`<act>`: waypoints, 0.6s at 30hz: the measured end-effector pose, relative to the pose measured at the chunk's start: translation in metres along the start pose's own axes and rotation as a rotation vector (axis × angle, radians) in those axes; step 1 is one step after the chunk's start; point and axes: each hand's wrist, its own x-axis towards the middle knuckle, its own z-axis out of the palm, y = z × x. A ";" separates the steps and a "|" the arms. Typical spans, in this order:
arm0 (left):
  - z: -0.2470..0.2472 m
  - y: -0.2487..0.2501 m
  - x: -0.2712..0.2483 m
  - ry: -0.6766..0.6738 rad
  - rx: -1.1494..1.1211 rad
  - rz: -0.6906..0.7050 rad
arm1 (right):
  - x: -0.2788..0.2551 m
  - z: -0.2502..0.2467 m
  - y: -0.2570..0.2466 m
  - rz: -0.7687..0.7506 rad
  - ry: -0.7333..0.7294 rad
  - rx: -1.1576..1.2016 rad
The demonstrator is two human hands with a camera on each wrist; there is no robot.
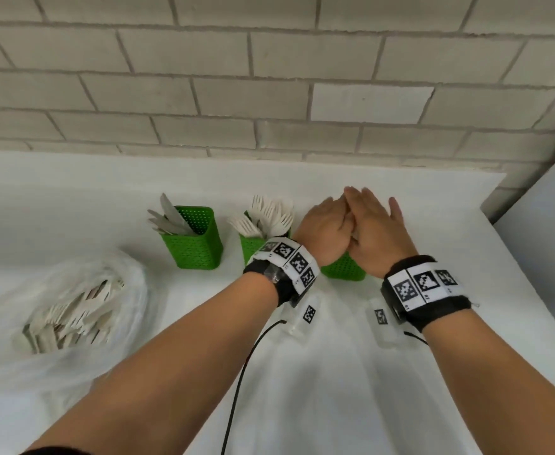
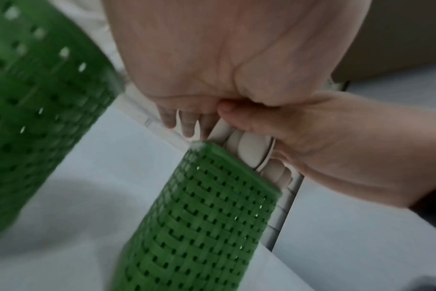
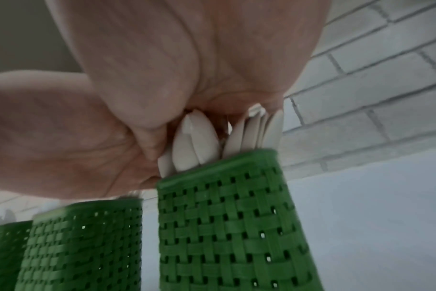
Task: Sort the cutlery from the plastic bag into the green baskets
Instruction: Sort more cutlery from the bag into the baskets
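Three green baskets stand in a row. The left basket [image 1: 197, 244] holds white knives and the middle basket [image 1: 251, 246] holds white forks. The right basket [image 1: 343, 269] is mostly hidden under both hands. My left hand [image 1: 323, 229] and right hand [image 1: 376, 231] meet above it, the right hand's straight fingers lying over the left. In the wrist views, white spoons [image 2: 249, 149] [image 3: 194, 141] stick bowl-up out of this basket [image 2: 212, 216] [image 3: 232, 226], and both palms press against the bowls from either side. The clear plastic bag [image 1: 72, 307] with more cutlery lies at the left.
The white table [image 1: 335, 372] ends at a brick wall [image 1: 269, 93] behind the baskets, and a grey panel [image 1: 548, 224] stands at its right end. A black cable [image 1: 243, 372] hangs from my left wristband across the table. The bag sits close to my left forearm.
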 end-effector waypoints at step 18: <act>-0.235 -0.131 -0.253 0.316 0.468 -0.562 | -0.015 0.015 -0.231 -0.529 -0.253 0.683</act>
